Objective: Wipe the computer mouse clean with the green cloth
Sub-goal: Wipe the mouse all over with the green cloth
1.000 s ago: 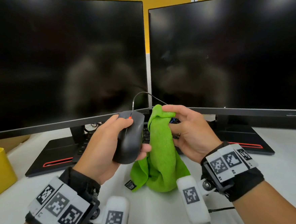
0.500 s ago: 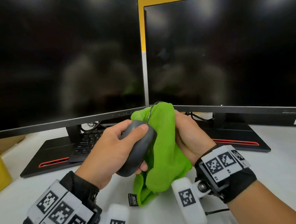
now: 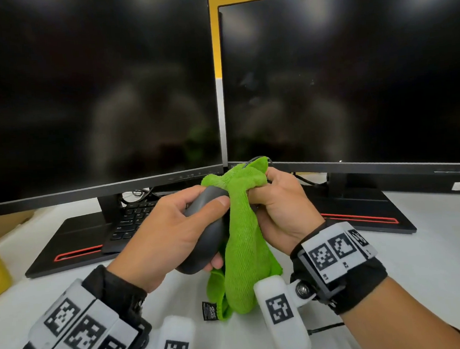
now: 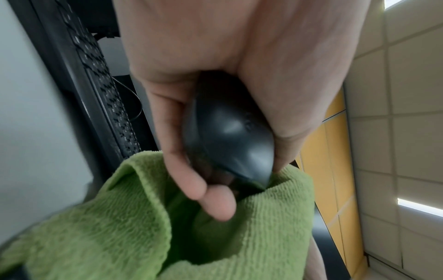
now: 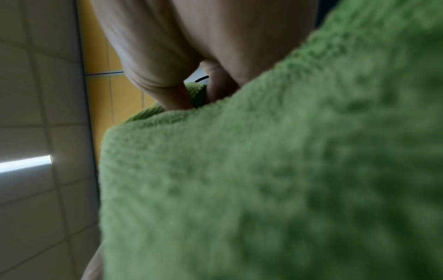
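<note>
Now we face two dark monitors, the left monitor [image 3: 92,88] and the right monitor [image 3: 352,75], standing side by side on the white desk [image 3: 433,255], with a black keyboard [image 3: 132,220] tucked under the left one. Compared with half a second ago, we have lifted the green cloth [image 3: 242,244] a little and gathered its top tighter, so it now wraps over the nose of the computer mouse [image 3: 205,230] where the cable leaves; a second ago mouse and cloth were still apart. Our left hand [image 3: 162,233] grips the mouse above the desk, thumb on top and fingers curled underneath. Our right hand [image 3: 283,211] bunches the cloth's upper part in curled fingers, pressing it against the mouse's right side, while the cloth's lower end hangs to the desk, its black label [image 3: 209,310] showing. From the left wrist we see what the head view hides: the mouse's [image 4: 227,136] rounded rear and our fingertips [image 4: 215,204] dipping into a fold of the cloth [image 4: 120,227]. The right wrist view shows mostly blurred cloth [image 5: 263,180], with two fingers [image 5: 182,96] pinching it.
</note>
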Demonstrator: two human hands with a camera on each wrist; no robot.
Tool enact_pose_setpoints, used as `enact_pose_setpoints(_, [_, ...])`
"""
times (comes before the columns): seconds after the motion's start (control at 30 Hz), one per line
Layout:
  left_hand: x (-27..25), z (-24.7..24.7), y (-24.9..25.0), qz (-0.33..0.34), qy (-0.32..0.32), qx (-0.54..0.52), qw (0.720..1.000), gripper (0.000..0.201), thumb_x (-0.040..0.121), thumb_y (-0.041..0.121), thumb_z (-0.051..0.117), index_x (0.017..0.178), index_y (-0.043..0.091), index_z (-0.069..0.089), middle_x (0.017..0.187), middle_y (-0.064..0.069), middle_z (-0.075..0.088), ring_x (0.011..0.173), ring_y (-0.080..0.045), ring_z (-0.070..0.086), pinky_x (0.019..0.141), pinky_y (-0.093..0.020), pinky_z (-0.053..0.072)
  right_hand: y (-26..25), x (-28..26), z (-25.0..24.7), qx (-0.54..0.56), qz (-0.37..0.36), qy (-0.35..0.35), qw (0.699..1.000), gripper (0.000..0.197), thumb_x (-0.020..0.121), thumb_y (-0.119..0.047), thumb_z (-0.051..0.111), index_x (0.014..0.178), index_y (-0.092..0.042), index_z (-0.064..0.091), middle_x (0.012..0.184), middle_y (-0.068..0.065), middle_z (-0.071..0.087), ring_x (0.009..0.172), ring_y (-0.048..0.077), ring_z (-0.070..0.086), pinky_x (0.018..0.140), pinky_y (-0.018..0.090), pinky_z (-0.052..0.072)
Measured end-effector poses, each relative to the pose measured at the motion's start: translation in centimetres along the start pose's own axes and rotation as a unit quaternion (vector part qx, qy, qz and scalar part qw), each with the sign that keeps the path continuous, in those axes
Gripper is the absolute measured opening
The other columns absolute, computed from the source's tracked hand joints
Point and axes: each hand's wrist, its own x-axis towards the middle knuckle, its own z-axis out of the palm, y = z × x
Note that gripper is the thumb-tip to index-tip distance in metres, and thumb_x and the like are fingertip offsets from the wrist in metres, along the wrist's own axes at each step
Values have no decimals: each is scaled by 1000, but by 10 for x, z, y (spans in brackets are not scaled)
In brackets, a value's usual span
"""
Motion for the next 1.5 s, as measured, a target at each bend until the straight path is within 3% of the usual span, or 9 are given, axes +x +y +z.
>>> enact_pose_setpoints(0.27, [-4, -5, 5, -4, -22, 62, 998, 16, 89, 39, 72, 95, 24, 74, 76, -18, 75, 51, -34, 70, 52, -35, 58, -7, 7, -11, 44, 33, 120, 991, 17, 80, 16, 62, 95, 12, 70, 81, 20, 72, 72, 37, 66, 74, 44, 60])
enact_pose_setpoints(0.37, [-5, -10, 6, -6, -41, 84, 996, 12, 90, 38, 72, 93, 26, 74, 78, -24, 75, 52, -35, 71, 49, -31, 56, -10, 9, -15, 75, 36, 168, 982, 55, 61, 8, 69, 116, 4, 68, 103, 22, 54, 95, 36, 44, 88, 54, 49])
enact_pose_setpoints(0.47, [-7, -16, 9, -5, -71, 92, 993, 17, 84, 43, 72, 91, 28, 73, 83, -34, 72, 53, -35, 70, 48, -28, 52, -14, 12, -24, 87, 56, 185, 977, 36, 79, 11, 65, 112, -1, 70, 103, 22, 60, 98, 33, 48, 103, 62, 49])
enact_pose_setpoints(0.63, [-6, -26, 8, -3, -111, 95, 989, 17, 90, 42, 80, 92, 27, 73, 83, -35, 70, 52, -35, 69, 49, -27, 52, -13, 17, -35, 85, 91, 206, 971, 46, 84, 10, 61, 128, 4, 68, 115, 27, 68, 99, 41, 59, 104, 65, 48])
enact_pose_setpoints(0.83, [-8, -36, 10, 2, -139, 88, 986, 26, 79, 48, 74, 89, 24, 72, 80, -23, 73, 52, -35, 69, 55, -33, 55, -13, 22, -52, 125, 87, 251, 956, 47, 75, 10, 65, 121, 1, 72, 131, 30, 67, 107, 39, 68, 99, 71, 50])
enact_pose_setpoints(1.0, [-5, -37, 7, 9, -86, 72, 994, 20, 94, 37, 75, 92, 17, 71, 73, -21, 70, 50, -34, 65, 49, -30, 51, -16, 15, -50, 109, 110, 201, 967, 28, 87, -14, 64, 109, -1, 76, 110, 20, 76, 104, 37, 67, 104, 62, 51])
enact_pose_setpoints(1.1, [-2, -36, 4, 7, -30, 55, 998, 29, 91, 42, 67, 98, 14, 71, 77, -22, 70, 53, -36, 65, 52, -32, 51, -15, 11, -51, 126, 115, 136, 976, 43, 91, -34, 53, 112, -4, 76, 113, 19, 77, 98, 38, 72, 95, 52, 57])
enact_pose_setpoints(1.3, [7, -32, -2, -21, 88, 6, 996, 52, 97, 50, 64, 112, 0, 65, 77, -16, 69, 57, -34, 67, 60, -39, 60, -14, 7, -45, 120, 104, 41, 986, 50, 95, -29, 41, 65, -8, 75, 76, 13, 73, 66, 30, 72, 80, 43, 55])
enact_pose_setpoints(1.5, [10, -28, 2, -106, 156, -99, 977, 66, 96, 73, 50, 119, 14, 68, 92, -18, 74, 58, -36, 71, 63, -42, 61, -13, 4, -33, 74, 80, -22, 994, 39, 94, -29, 47, 83, -7, 78, 84, 14, 74, 77, 31, 71, 85, 44, 58])
